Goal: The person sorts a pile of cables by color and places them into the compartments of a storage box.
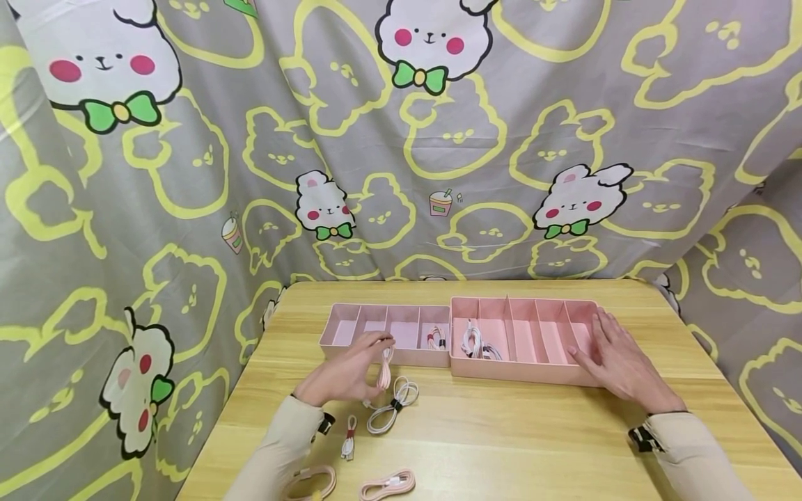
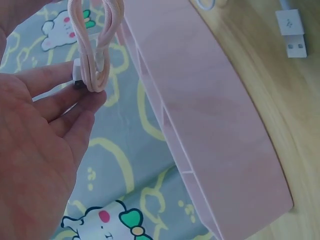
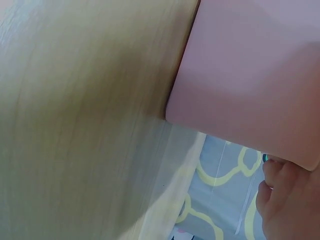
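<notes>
My left hand (image 1: pixel 351 370) pinches a coiled pale-pink cable (image 1: pixel 386 369) in front of the lilac divided box (image 1: pixel 385 356); the left wrist view shows this coil (image 2: pixel 95 50) at the fingertips. My right hand (image 1: pixel 623 362) holds the right end of the pink divided box (image 1: pixel 526 371), with the thumb at the front rim and the fingers along the end wall. Part of that hand (image 3: pixel 292 200) shows beside the box's wall (image 3: pixel 245 75) in the right wrist view. Just below the left hand lies a white cable with a black tie (image 1: pixel 396 403).
A small white cable with a red tie (image 1: pixel 350 438) and two pink cable coils (image 1: pixel 388 485) lie near the front. Cables (image 1: pixel 471 341) sit in the pink box's left compartments, and another bundle (image 1: pixel 436 338) in the lilac box's right one. A patterned curtain (image 1: pixel 438 153) hangs behind the table.
</notes>
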Tool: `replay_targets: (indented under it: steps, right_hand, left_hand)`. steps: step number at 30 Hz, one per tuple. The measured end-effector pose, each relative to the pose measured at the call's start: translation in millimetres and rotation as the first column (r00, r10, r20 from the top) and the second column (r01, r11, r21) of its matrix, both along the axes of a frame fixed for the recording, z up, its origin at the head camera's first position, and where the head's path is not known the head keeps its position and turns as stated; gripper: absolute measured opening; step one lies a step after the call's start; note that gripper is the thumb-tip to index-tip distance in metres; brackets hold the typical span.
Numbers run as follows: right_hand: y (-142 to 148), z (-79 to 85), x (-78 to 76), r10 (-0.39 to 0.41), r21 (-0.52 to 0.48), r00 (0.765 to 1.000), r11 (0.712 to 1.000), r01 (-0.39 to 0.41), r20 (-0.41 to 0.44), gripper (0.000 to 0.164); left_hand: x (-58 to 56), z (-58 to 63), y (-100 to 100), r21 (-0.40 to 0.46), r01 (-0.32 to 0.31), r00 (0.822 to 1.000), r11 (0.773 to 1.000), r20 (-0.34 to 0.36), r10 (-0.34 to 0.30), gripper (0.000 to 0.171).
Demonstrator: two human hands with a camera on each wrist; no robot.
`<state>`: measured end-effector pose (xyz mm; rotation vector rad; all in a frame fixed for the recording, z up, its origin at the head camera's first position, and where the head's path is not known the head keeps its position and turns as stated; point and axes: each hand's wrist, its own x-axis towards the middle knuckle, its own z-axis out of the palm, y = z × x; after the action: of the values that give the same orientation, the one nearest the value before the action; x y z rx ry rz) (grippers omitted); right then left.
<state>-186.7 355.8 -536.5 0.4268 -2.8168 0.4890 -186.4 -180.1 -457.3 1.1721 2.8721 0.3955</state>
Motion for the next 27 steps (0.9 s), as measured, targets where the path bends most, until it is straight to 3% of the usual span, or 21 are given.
replay_targets:
  steps: [16,27]
  right_hand:
    - [1,-1.6,0.4,-0.007,-0.011,1.000,1.000,0.007,0.007,0.094]
    - [1,-0.8,0.8,-0.001,0.000,1.000,1.000,0.001,-0.001,0.092]
  left_hand:
    - [-18.6,12.8,5,-0.002,0.029,0.996,1.000,-0.084,-0.029,0.088]
    - [-30.0,17.9,8,0.020,0.018,0.996,1.000,-0.085,-0.016,0.090]
